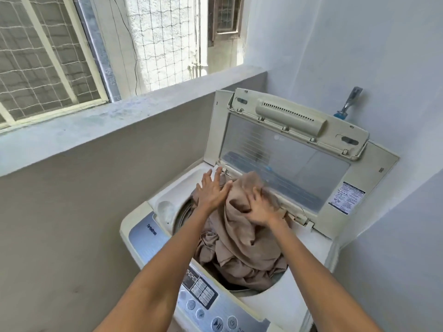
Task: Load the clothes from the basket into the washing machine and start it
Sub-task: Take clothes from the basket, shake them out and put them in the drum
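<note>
Legible on the washing machine [287, 305]: "TurboDrum", printed sideways on the grey control panel [148, 238] left of the tub; play/pause and power symbols on two round buttons [224, 323] at the panel's near end. Faint LG logo [278, 138] on the raised lid's glass; instruction sticker [346, 198] on the lid frame, print too small to read.
</note>
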Demonstrator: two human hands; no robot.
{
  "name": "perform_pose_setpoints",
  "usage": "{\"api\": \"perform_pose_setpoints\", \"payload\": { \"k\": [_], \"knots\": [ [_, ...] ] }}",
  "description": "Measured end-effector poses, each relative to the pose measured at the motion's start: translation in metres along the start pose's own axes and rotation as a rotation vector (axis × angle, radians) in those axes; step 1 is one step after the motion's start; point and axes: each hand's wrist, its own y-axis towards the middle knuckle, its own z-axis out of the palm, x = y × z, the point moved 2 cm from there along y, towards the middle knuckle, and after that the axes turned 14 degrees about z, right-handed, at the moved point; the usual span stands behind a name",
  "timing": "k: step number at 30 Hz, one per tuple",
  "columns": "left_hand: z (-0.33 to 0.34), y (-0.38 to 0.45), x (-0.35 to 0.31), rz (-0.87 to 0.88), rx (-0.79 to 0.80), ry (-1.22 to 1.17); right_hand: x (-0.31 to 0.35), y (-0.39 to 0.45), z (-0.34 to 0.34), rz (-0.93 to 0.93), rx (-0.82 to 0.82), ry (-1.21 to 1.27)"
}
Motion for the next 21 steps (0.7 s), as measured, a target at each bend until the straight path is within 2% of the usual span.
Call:
{"api": "perform_pose_setpoints", "payload": {
  "k": [3,5,6,8,9,11,12,15,16,17,19,21],
  "knots": [
    [0.010,0.009,0.014,0.032,0.288,0.141,0.038,-0.058,0.005,0.071,0.243,-0.090],
    [0.031,-0.005,0.033,0.031,0.517,0.164,0.065,-0.078,0.007,0.026,0.357,-0.038],
    [0.044,-0.016,0.045,0.003,0.606,0.129,0.058,-0.069,0.035,-0.039,0.429,-0.100],
    [0.070,-0.035,0.066,-0.073,0.722,0.073,0.023,-0.035,0.102,-0.011,0.374,-0.195],
    [0.078,-0.041,0.072,-0.114,0.761,0.070,0.024,-0.034,0.105,0.002,0.425,-0.109],
    [0.093,-0.040,0.081,-0.189,0.814,0.080,0.010,-0.018,0.107,0.085,0.494,-0.021],
    [0.099,-0.036,0.084,-0.219,0.823,0.085,0.012,-0.019,0.089,0.082,0.463,0.031],
    [0.115,-0.023,0.085,-0.253,0.816,0.094,-0.004,-0.011,0.064,0.069,0.054,0.192],
    [0.121,-0.018,0.084,-0.263,0.813,0.094,-0.009,-0.008,0.065,0.089,-0.013,0.203],
    [0.129,-0.013,0.085,-0.277,0.810,0.090,-0.013,-0.006,0.075,0.115,0.034,0.145],
    [0.143,-0.005,0.089,-0.307,0.808,0.065,-0.012,-0.009,0.110,0.172,0.233,0.008],
    [0.161,0.005,0.097,-0.319,0.803,0.011,-0.014,0.005,0.148,0.255,0.289,-0.128]
  ]
}}
